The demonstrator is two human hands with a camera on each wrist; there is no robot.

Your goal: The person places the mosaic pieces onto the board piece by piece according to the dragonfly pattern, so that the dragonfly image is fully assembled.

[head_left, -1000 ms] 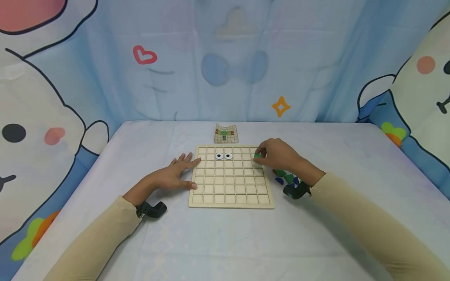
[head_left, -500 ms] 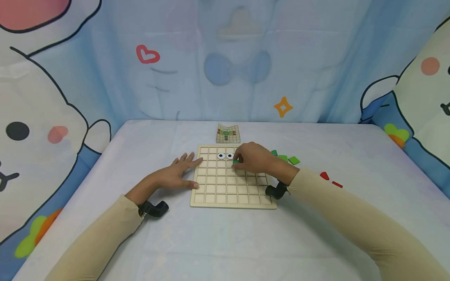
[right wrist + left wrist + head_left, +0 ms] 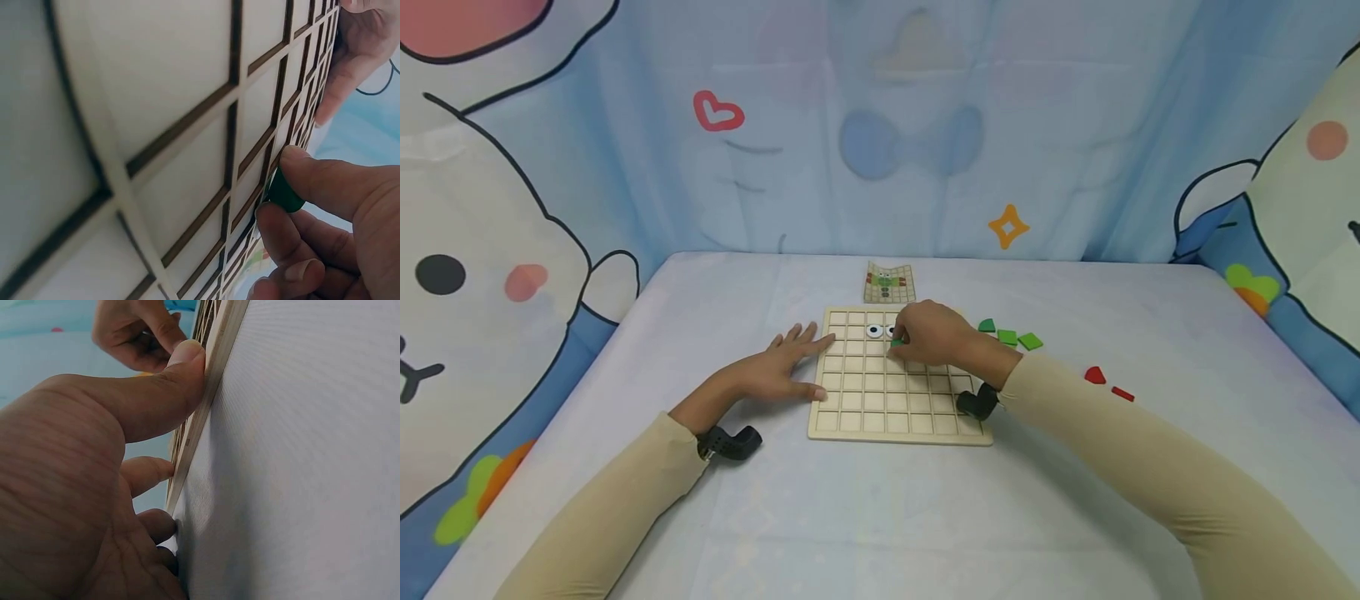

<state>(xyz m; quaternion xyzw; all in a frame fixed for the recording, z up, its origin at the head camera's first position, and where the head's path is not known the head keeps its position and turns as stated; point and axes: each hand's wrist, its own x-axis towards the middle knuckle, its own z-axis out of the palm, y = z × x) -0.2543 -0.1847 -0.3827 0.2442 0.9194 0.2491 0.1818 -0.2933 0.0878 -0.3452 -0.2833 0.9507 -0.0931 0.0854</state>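
A pale wooden grid board [image 3: 865, 435] lies on the table. My left hand [image 3: 778, 371] rests at its left edge with fingers spread; thumb and index fingertip touch the rim. Between thumb and fingers, my right hand [image 3: 934, 335] pinches a small green piece [image 3: 285, 192], held at the grid just below the eye discs. One white eye disc [image 3: 874, 331] sits in a square of the upper part; the other is partly hidden by the right hand. In the right wrist view, the green piece's edge is right at the grid bars.
A small pattern card [image 3: 889, 283] stands behind the board. To the right lie loose green pieces [image 3: 1007, 337] and red pieces [image 3: 1095, 375] on the white-covered table [image 3: 850, 517]. The right forearm covers more of that side. A printed blue curtain [image 3: 775, 200] hangs behind.
My right hand has moved left with the green piece, from the board's right side to below the eye discs. This uncovered green and red pieces on the right. The left hand stays put.
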